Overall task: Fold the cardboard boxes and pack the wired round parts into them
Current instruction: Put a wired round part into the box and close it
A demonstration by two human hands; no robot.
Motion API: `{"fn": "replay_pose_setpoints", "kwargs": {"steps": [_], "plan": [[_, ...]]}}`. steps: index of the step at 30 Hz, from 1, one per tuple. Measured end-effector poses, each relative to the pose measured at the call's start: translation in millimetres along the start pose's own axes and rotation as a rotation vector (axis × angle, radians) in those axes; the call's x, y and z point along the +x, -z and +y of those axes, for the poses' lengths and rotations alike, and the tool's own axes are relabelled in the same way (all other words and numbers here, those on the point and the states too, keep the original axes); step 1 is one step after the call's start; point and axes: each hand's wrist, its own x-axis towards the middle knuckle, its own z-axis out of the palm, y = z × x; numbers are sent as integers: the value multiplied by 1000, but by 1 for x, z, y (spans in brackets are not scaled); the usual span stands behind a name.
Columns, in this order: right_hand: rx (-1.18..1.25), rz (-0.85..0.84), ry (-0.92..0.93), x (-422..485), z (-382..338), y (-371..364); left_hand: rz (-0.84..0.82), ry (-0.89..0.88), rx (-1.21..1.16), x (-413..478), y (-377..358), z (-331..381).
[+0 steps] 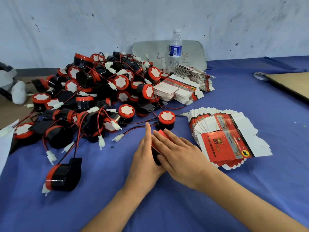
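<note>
Folded box [163, 133], red top and dark side, sits on blue cloth [250, 190], centre-near. R hand [178, 153] lies flat on top of it, fingers spread and straight, thumb against the near end; pressing, not clasping. L hand [146, 153] is set edge-on vs. the box's left side, fingers straight, index pointing away; nothing gripped that I can see. L thumb is hidden, so can't tell if it's tucked under the box. Box contents not visible.

Single part [166, 120], red cap w/ white disc, stands upright just beyond the box, wires trailing left. Big pile of wired round parts [93, 97] is far-left. Stray part [62, 175] lies on its side near-left, apart from the pile. Fanned stack of flat blanks [225, 141] is just right of R hand. More blanks [180, 90] lie behind, near water bottle [175, 49].
</note>
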Motion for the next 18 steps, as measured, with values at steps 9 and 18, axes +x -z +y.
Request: {"fn": "replay_pose_setpoints", "kwargs": {"steps": [9,18], "plan": [[-83,-53,44,5,6,-6,-15,-142,47,20,41,-17],[318,533,3,-13,9,-38,-64,-213,-52,18,36,-12]]}}
